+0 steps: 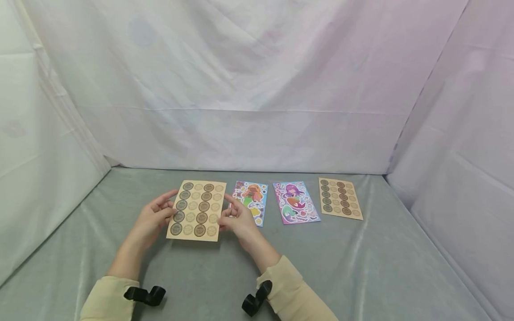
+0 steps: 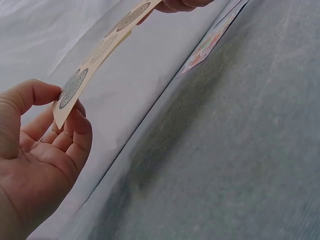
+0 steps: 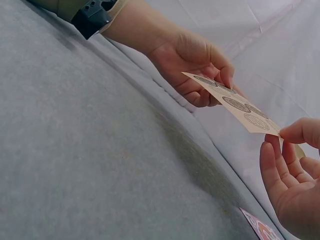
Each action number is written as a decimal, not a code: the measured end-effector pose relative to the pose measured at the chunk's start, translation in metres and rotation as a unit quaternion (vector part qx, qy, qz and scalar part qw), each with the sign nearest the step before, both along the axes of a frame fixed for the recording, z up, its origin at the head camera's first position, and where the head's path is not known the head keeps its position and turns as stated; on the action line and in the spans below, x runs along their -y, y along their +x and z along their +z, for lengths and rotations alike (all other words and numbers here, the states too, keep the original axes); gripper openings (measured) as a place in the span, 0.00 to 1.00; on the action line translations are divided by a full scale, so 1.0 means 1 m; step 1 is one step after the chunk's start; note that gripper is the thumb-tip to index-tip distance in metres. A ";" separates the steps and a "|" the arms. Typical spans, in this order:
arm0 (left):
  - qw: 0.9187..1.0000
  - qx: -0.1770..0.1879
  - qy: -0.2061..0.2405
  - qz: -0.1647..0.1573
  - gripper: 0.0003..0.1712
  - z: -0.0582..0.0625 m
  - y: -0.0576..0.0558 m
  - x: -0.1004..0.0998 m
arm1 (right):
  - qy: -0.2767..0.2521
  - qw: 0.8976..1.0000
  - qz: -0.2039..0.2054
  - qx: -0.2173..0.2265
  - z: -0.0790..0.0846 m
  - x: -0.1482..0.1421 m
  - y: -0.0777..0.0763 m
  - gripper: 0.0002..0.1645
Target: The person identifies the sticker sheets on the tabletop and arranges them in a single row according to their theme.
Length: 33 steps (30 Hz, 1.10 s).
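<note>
Between both hands, a tan sticker sheet (image 1: 196, 211) with rows of round brown and cream stickers is held up off the table. My left hand (image 1: 150, 219) pinches its left edge, thumb on the printed face and fingers behind, as the left wrist view shows with the hand (image 2: 45, 145) close up. On the opposite edge, my right hand (image 1: 243, 223) pinches the sheet between thumb and fingers. In the right wrist view the sheet (image 3: 235, 106) stretches from one hand to the other, with its shadow on the cloth beneath.
A sticker sheet with an orange-haired mermaid (image 1: 257, 205) lies partly behind my right hand. To its right are a purple-haired mermaid sheet (image 1: 296, 203) and another tan round-sticker sheet (image 1: 340, 199). Grey cloth (image 1: 385, 267) covers the table; white curtains (image 1: 249, 138) enclose its back and sides.
</note>
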<state>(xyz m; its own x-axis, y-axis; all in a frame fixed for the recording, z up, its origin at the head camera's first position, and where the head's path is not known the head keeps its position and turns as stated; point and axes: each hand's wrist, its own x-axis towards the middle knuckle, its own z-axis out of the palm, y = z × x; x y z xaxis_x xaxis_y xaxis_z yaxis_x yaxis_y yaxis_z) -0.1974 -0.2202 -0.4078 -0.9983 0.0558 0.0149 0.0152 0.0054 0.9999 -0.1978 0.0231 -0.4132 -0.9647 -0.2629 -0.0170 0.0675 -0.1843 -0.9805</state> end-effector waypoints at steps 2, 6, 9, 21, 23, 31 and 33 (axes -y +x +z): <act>1.000 -0.002 -0.009 -0.008 0.37 0.000 0.000 0.001 | -0.003 1.000 0.003 -0.001 0.000 0.000 0.001 0.47; 1.000 0.003 -0.013 -0.019 0.39 -0.001 0.000 0.003 | -0.009 1.000 0.009 -0.004 0.000 0.002 0.004 0.49; 1.000 0.008 -0.004 -0.026 0.39 -0.001 0.002 0.005 | -0.007 1.000 0.010 -0.005 -0.001 0.002 0.006 0.49; 0.998 0.021 -0.045 -0.034 0.37 0.002 0.016 0.011 | -0.007 1.000 0.019 0.003 -0.001 0.003 0.015 0.50; 0.998 0.023 -0.048 -0.030 0.36 0.003 0.018 0.012 | -0.005 1.000 0.020 0.004 -0.001 0.003 0.017 0.50; 0.999 0.023 -0.044 -0.016 0.35 0.006 0.027 0.011 | -0.008 1.000 0.022 0.010 -0.003 0.004 0.024 0.51; 0.999 0.017 -0.045 -0.015 0.35 0.006 0.030 0.012 | -0.012 1.000 0.025 0.011 -0.004 0.004 0.026 0.52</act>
